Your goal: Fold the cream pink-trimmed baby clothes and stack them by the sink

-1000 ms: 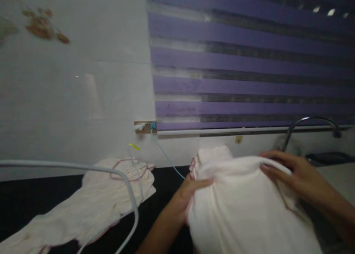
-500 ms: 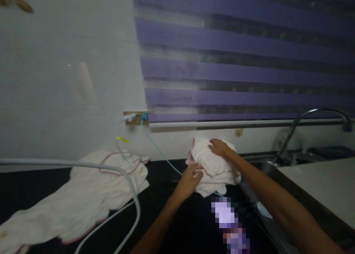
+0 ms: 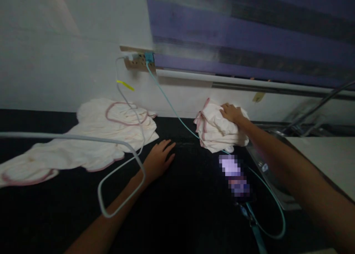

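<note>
Your L hand (image 3: 155, 161) has come off the folded stack (image 3: 219, 134) since the earlier frame & is now by the loose cloth (image 3: 74, 150); your R hand (image 3: 232, 114) is still on the stack. Dark surface (image 3: 180, 198) carries both, well apart, prob. so folded & unfolded don't mix. Loose cloth stretches out on your L nr. the wall (image 3: 55, 73), w/ a pale cable (image 3: 83, 137) looping in front. Stack's further R, beside the sink (image 3: 290, 202), maybe for easy R-hand reach. Phone (image 3: 235, 176), screen pixelated, lies just in front of it. L fingers (image 3: 169, 148): spread, palm down, nothing held; can't tell if they touch the surface. R fingers (image 3: 225, 107): part-bent atop the stack, prob. keeping the top layer flat; can't tell if they pinch any fabric.

Looks: loose cloth is off-white, rumpled, pink-edged, w/ a brownish spot (image 3: 31, 158) nr. its L end. Stack's also off-white w/ pink trim, several layers, edges uneven.
</note>
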`<state>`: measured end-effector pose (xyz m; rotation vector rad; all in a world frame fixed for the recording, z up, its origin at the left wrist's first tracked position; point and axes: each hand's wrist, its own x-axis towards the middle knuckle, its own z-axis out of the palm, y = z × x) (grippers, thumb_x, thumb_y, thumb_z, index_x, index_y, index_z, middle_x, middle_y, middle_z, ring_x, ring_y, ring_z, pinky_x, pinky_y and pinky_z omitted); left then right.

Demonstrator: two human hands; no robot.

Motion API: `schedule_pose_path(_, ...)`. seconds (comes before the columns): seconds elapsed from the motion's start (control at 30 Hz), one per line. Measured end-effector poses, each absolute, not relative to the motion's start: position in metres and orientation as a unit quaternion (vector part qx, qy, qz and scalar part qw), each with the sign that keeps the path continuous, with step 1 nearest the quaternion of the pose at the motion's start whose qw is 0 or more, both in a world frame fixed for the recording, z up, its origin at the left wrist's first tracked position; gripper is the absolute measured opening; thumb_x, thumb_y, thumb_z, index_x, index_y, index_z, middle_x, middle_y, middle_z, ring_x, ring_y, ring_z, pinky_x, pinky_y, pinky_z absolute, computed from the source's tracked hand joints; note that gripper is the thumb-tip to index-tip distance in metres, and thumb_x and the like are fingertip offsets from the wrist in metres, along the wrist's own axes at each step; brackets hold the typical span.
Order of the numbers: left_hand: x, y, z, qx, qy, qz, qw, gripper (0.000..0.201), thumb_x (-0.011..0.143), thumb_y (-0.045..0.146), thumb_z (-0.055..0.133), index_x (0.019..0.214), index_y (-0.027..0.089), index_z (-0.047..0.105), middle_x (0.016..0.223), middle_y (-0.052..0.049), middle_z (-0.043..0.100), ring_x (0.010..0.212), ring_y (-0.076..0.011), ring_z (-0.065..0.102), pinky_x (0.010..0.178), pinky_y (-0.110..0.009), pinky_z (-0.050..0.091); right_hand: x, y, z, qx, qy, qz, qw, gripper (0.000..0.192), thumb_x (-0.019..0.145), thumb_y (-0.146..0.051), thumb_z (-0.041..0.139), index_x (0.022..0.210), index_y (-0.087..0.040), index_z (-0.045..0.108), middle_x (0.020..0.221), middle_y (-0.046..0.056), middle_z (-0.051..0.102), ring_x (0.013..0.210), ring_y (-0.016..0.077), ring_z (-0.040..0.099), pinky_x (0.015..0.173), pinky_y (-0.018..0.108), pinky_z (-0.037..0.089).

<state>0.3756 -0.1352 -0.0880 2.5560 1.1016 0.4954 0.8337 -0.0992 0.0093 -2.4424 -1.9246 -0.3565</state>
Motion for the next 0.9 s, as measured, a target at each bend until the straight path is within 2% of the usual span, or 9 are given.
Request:
schedule_pose_path(0.17, 0.37, -0.133, -0.091, 0.874, 0.457, 0.145, 0.074, 0.07, 0.1, 0.055, 0.052, 0.157, 0.014, 0.052, 0.168, -0.022, 0.041, 0.157, -0.0445, 0.031, 0.126, -0.062, 0.024, 0.829, -0.1, 0.007, -0.782, -0.609, -0.13, -0.007, 0.054, 0.11, -0.048, 0.028, 0.149, -0.018, 0.051, 0.152, 0.021, 0.054, 0.132, 0.0385, 0.054, 0.106, 0.061, 0.045)
schedule_pose_path(0.33, 0.37, -0.134, -0.095, 0.876, 0.455, 0.152, 0.05, 0.07, 0.1, 0.058, 0.05, 0.154, 0.015, 0.055, 0.165, -0.021, 0.045, 0.154, -0.0434, 0.037, 0.124, -0.06, 0.029, 0.82, -0.105, 0.018, -0.793, -0.6, -0.11, -0.012, 0.051, 0.109, -0.043, 0.033, 0.149, -0.016, 0.052, 0.152, 0.022, 0.053, 0.133, 0.0372, 0.052, 0.108, 0.059, 0.043)
schedule_pose_path(0.47, 0.372, -0.136, -0.094, 0.874, 0.46, 0.154, 0.022, 0.068, 0.102, 0.06, 0.046, 0.154, 0.017, 0.055, 0.165, -0.018, 0.047, 0.153, -0.0397, 0.04, 0.123, -0.057, 0.032, 0.792, -0.098, 0.054, -0.807, -0.586, -0.076, 0.008, 0.042, 0.105, -0.033, 0.047, 0.135, -0.009, 0.063, 0.142, 0.025, 0.058, 0.129, 0.0338, 0.054, 0.112, 0.058, 0.035)
schedule_pose_path(0.57, 0.371, -0.136, -0.095, 0.876, 0.46, 0.148, 0.003, 0.069, 0.103, 0.062, 0.041, 0.154, 0.018, 0.055, 0.165, -0.017, 0.048, 0.153, -0.038, 0.04, 0.123, -0.056, 0.033, 0.733, -0.101, 0.073, -0.789, -0.595, -0.122, 0.087, 0.042, 0.106, -0.025, 0.039, 0.135, -0.001, 0.061, 0.143, 0.027, 0.054, 0.13, 0.0273, 0.053, 0.112, 0.046, 0.034)
schedule_pose_path(0.6, 0.371, -0.135, -0.096, 0.876, 0.458, 0.147, 0.0, 0.069, 0.103, 0.062, 0.041, 0.154, 0.019, 0.054, 0.165, -0.016, 0.047, 0.153, -0.0377, 0.04, 0.123, -0.056, 0.033, 0.705, -0.106, 0.072, -0.773, -0.597, -0.146, 0.158, 0.043, 0.107, -0.025, 0.037, 0.135, -0.003, 0.061, 0.141, 0.026, 0.057, 0.127, 0.0263, 0.055, 0.109, 0.043, 0.037)
schedule_pose_path(0.67, 0.37, -0.134, -0.098, 0.879, 0.455, 0.146, -0.004, 0.068, 0.103, 0.062, 0.04, 0.155, 0.02, 0.054, 0.165, -0.016, 0.047, 0.153, -0.0375, 0.04, 0.123, -0.056, 0.034, 0.641, -0.126, 0.056, -0.725, -0.624, -0.145, 0.254, 0.039, 0.107, -0.026, 0.038, 0.127, -0.008, 0.065, 0.13, 0.02, 0.064, 0.119, 0.0253, 0.059, 0.105, 0.039, 0.042)
schedule_pose_path(0.77, 0.368, -0.133, -0.099, 0.88, 0.454, 0.14, -0.008, 0.067, 0.103, 0.06, 0.042, 0.155, 0.02, 0.054, 0.166, -0.016, 0.047, 0.153, -0.0385, 0.041, 0.123, -0.058, 0.034, 0.555, -0.162, 0.006, -0.696, -0.65, -0.075, 0.294, 0.033, 0.105, -0.029, 0.043, 0.113, -0.015, 0.071, 0.118, 0.014, 0.07, 0.113, 0.0248, 0.063, 0.102, 0.037, 0.047)
schedule_pose_path(0.83, 0.366, -0.134, -0.098, 0.881, 0.454, 0.131, -0.009, 0.064, 0.103, 0.056, 0.045, 0.155, 0.02, 0.054, 0.166, -0.015, 0.046, 0.154, -0.0388, 0.04, 0.123, -0.058, 0.034, 0.521, -0.182, -0.029, -0.715, -0.637, -0.02, 0.288, 0.032, 0.103, -0.027, 0.045, 0.119, -0.016, 0.071, 0.125, 0.014, 0.07, 0.116, 0.0244, 0.064, 0.104, 0.036, 0.047)
schedule_pose_path(0.9, 0.365, -0.134, -0.098, 0.883, 0.453, 0.122, -0.005, 0.063, 0.104, 0.054, 0.045, 0.156, 0.021, 0.054, 0.167, -0.015, 0.045, 0.154, -0.0383, 0.04, 0.124, -0.057, 0.034, 0.507, -0.193, -0.059, -0.754, -0.601, 0.011, 0.263, 0.041, 0.102, -0.027, 0.047, 0.135, -0.016, 0.067, 0.143, 0.016, 0.065, 0.136, 0.0273, 0.056, 0.117, 0.042, 0.039)
